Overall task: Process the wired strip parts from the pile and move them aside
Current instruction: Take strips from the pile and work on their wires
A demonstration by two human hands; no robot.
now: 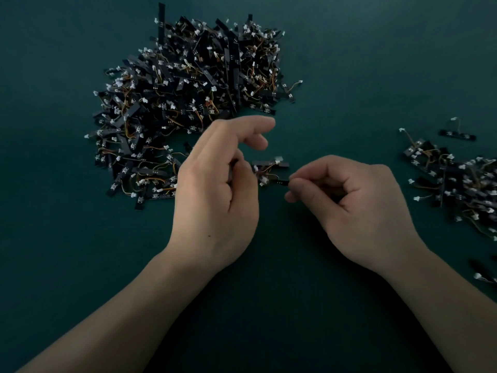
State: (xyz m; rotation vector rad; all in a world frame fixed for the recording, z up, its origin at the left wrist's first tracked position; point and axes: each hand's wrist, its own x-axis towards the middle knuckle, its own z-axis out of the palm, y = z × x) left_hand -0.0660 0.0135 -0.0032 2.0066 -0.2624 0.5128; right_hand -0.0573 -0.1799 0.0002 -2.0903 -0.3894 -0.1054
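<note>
A big pile of black wired strip parts (183,103) with white connectors and orange wires lies at the upper left of the dark green table. Between my hands hangs a small bunch of wired strip parts (269,170). My left hand (215,189) grips one end of the bunch, its index finger stretched out above. My right hand (349,203) pinches the tip of a black strip at the bunch's right end between thumb and forefinger. How many strips are in the bunch I cannot tell.
A smaller heap of strip parts (457,181) lies at the right edge, with a single strip (457,134) just behind it and a few loose parts (484,273) lower right. The green table surface (269,292) spreads below my hands.
</note>
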